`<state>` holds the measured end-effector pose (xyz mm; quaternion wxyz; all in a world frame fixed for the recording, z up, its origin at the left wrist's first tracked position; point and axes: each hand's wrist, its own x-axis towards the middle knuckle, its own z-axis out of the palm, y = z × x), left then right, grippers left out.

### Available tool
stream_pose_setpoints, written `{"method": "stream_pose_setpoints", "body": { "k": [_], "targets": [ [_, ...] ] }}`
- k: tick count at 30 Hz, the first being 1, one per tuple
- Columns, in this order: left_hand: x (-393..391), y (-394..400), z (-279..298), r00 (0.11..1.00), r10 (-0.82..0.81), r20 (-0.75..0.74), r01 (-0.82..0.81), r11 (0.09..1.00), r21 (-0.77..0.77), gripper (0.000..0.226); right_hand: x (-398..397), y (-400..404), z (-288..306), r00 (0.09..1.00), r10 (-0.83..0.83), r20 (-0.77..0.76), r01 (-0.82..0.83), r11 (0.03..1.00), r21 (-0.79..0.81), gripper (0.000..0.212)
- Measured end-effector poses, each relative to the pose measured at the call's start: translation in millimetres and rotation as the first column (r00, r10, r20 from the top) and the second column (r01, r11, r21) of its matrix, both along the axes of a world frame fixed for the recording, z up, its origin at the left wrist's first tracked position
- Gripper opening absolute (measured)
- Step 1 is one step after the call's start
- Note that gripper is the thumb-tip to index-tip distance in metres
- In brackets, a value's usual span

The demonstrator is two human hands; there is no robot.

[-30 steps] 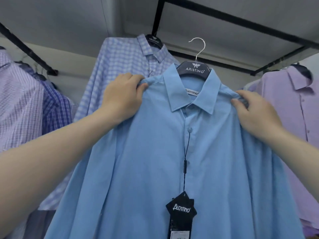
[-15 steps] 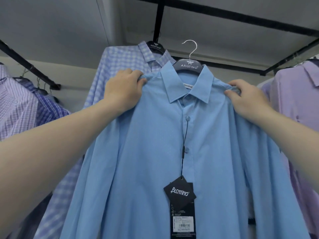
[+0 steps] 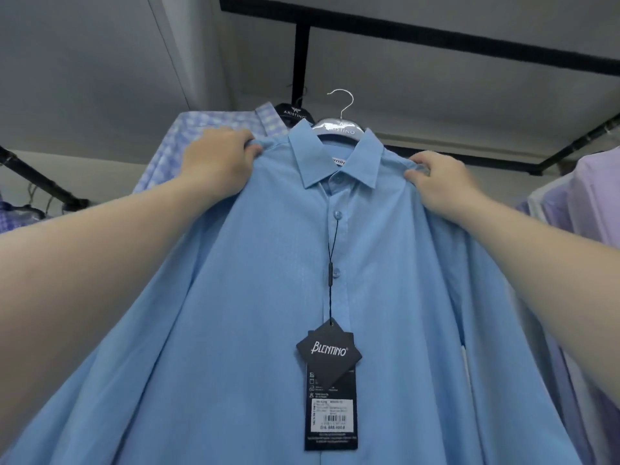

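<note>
A light blue button-up shirt fills the middle of the view, on a dark hanger whose silver hook is free of any rail. My left hand grips the shirt's left shoulder, fingers curled over the seam. My right hand grips its right shoulder the same way. A black Blentino price tag dangles on a cord from the second button.
A black clothes rail runs overhead, with a post dropping behind the shirt. A blue-and-white checked shirt hangs just behind on the left. Lilac shirts hang on the right, and more checked shirts at the far left edge.
The blue shirt has been raised and held higher toward the rail while the view tilts up. Both hands keep their grip on the shoulders. The price tag has come fully into view.
</note>
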<state>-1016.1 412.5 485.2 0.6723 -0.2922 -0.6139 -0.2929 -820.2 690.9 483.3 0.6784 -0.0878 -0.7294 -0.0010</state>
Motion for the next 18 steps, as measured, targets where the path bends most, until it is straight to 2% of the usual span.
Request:
{"method": "stream_pose_setpoints", "body": {
  "k": [6, 11, 18],
  "targets": [
    [-15, 10, 35, 0.997, 0.048, 0.052, -0.05, 0.998, 0.03, 0.04, -27, 12, 40, 1.0, -0.004, -0.023, 0.004, 1.0, -0.004, 0.027],
    [-17, 14, 60, 0.995, 0.101, 0.012, -0.102, 0.994, 0.045, 0.04, -44, 17, 65, 0.998, -0.016, -0.067, 0.017, 1.0, 0.012, 0.028],
    [-22, 9, 103, 0.996, 0.088, 0.027, -0.09, 0.993, 0.08, 0.038, -59, 11, 103, 0.998, 0.022, -0.064, -0.022, 1.0, 0.009, 0.027]
  ]
}}
